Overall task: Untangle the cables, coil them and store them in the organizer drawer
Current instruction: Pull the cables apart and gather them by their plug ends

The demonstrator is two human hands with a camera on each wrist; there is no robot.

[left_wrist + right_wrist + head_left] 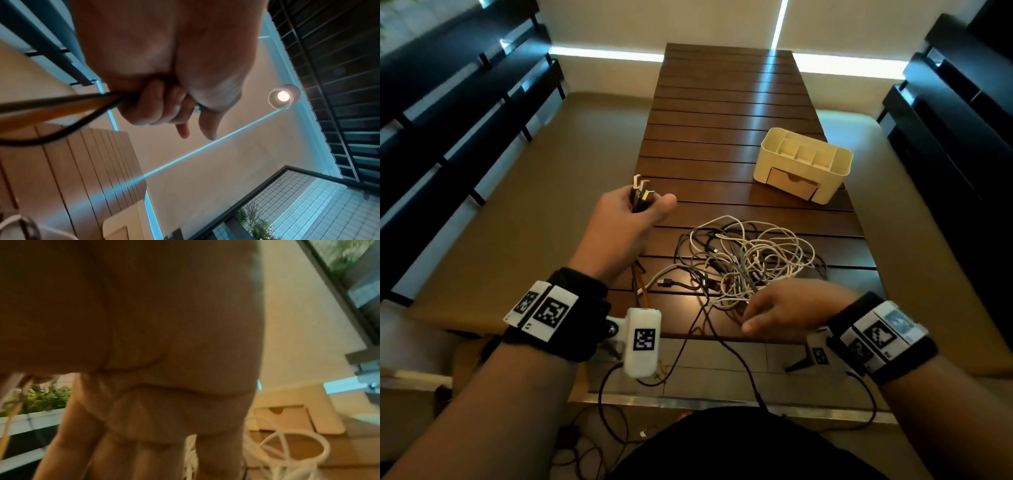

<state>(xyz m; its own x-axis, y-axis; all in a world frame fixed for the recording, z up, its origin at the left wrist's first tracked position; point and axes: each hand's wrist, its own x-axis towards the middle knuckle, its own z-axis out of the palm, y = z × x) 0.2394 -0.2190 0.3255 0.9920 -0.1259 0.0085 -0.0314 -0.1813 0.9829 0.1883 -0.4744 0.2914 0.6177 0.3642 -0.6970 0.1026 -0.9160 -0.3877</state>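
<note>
While thin cords (750, 260) tangle, left hand (619, 226) grips plugs (642, 195).

A long worktop (726, 113) of dark brown wooden slats runs away toward a pale wall (654, 20), with bright bluish strips of light (606, 54) along its base. Dark slatted panels (448, 89) stand on the left and more (955, 113) on the right. The floor (571, 150) beside the worktop is tan. A round ceiling lamp (282, 96) glows warm on a beige ceiling. A black-framed wire grid (287, 191) lets in daylight, with green plants (43, 397) in a white planter.
</note>
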